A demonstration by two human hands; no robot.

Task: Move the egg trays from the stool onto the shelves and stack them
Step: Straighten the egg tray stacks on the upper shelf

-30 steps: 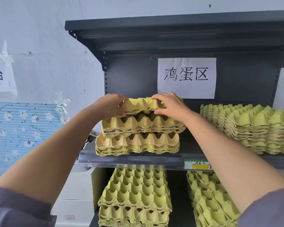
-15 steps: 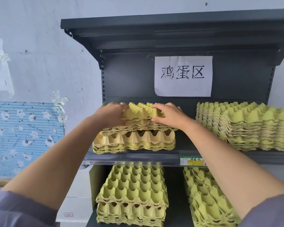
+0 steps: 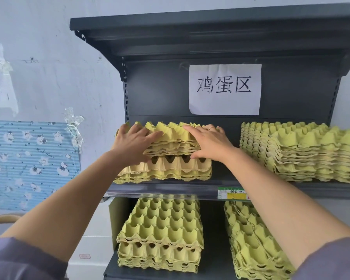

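The batch of egg trays (image 3: 174, 136) has come down since the earlier frame: it was held a little above the pile, and now it sits on the lower stack (image 3: 166, 167), below the paper sign (image 3: 224, 89) and to its left. Both hands have let go of the tray ends and flattened out. The left grip (image 3: 133, 144) lies spread over the batch's near left corner, fingers straight and pointing inward. The right grip (image 3: 208, 144) is spread the same way on the near right corner, with its thumb low against the batch's front edge. Neither one pinches anything; they press and steady.

The step in hand looks like the settling of this batch: it is on the shelf (image 3: 170, 188) but seems not fully nested, since the cups of the lower stack still show as an open row beneath it. The next move probably calls for a light, even push down and back so that the cones seat and the edges line up, without crushing the soft pulp.

Directly below the sign's right side stands a taller finished stack (image 3: 301, 154). Further below the sign, on the lower shelf, are two more stacks (image 3: 160, 229). The stool is not clearly in view.
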